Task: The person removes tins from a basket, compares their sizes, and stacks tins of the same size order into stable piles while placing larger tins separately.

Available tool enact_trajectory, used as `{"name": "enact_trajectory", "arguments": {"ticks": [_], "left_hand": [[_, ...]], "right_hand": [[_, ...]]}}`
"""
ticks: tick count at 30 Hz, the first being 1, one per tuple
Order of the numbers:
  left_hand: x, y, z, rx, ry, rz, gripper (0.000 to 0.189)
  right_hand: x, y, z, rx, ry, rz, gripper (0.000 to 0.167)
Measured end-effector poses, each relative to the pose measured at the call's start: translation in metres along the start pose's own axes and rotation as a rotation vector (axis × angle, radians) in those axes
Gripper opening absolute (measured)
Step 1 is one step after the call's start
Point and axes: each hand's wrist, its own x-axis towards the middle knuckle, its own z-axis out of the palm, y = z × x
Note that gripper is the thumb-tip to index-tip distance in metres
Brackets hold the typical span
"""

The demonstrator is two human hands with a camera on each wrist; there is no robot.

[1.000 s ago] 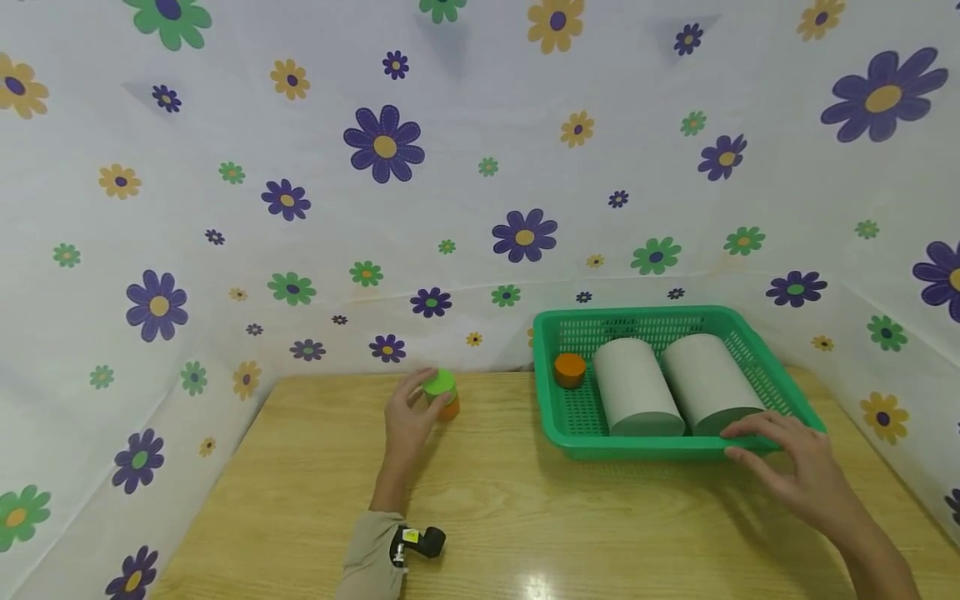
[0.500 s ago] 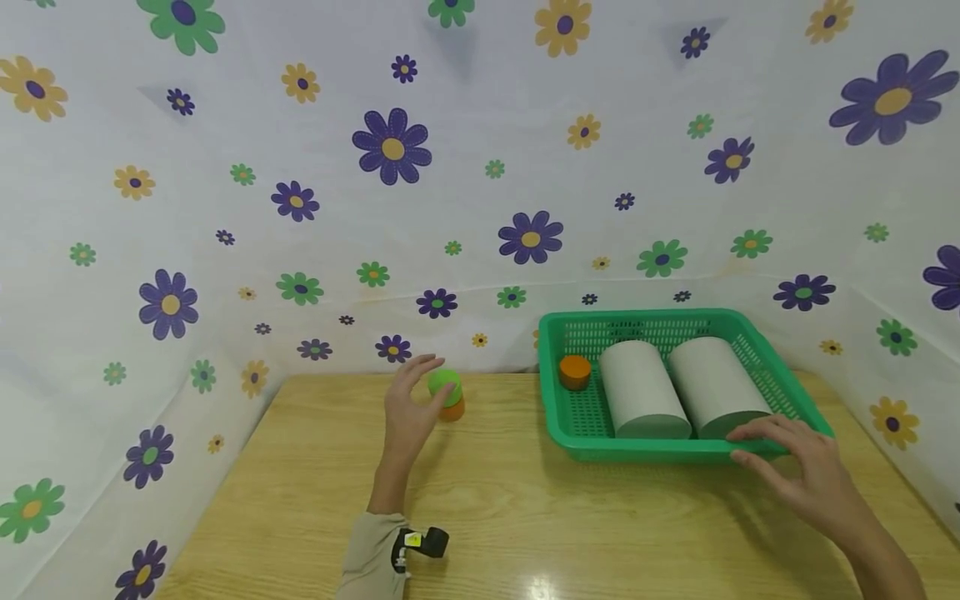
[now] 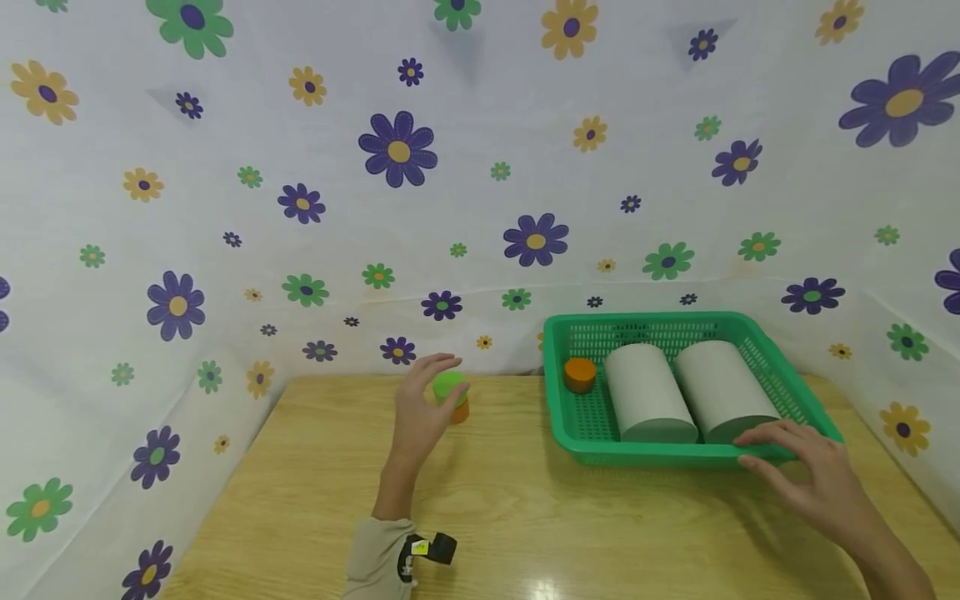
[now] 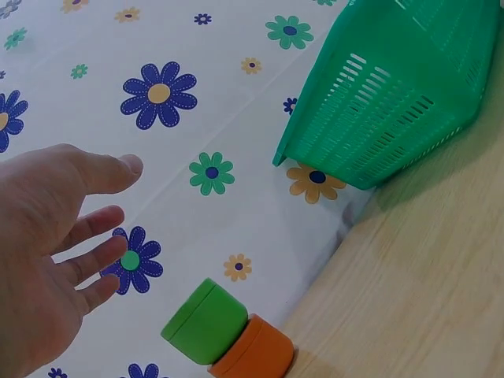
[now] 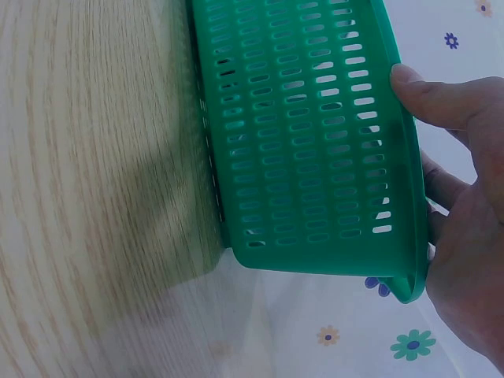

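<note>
A short green cylinder [image 3: 448, 382] sits on top of an orange one [image 4: 257, 350] at the back of the table. Beside this small stack is my left hand [image 3: 420, 417], fingers spread apart from the thumb and holding nothing. In the left wrist view a gap separates the hand from both pieces. My right hand [image 3: 813, 479] holds the front rim of the green plastic basket [image 3: 660, 454] near its right corner. The right wrist view has the thumb [image 5: 405, 75] on the rim's outer side and the other fingers partly hidden behind it.
Inside the basket lie two large white cylinders [image 3: 649, 393], side by side, and a short orange cylinder [image 3: 580, 375] at the left. A flower-printed white cloth [image 3: 337, 233] encloses the wooden table [image 3: 495, 517] at the back and sides.
My left hand has let go of the green cylinder, its fingers opening and drawing away while the stack stays put. The right hand keeps its place on the basket rim. The head view shifts slightly.
</note>
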Motion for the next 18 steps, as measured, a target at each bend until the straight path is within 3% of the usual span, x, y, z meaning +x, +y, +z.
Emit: {"name": "enact_trajectory", "arguments": {"ticks": [9, 18], "left_hand": [[0.0, 0.011, 0.003, 0.028, -0.009, 0.033, 0.035], [-0.001, 0.02, 0.014, 0.056, -0.072, 0.033, 0.034]], "right_hand": [[0.001, 0.0, 0.0, 0.0, 0.009, -0.019, 0.047], [0.001, -0.001, 0.001, -0.002, 0.022, -0.043, 0.049]]}}
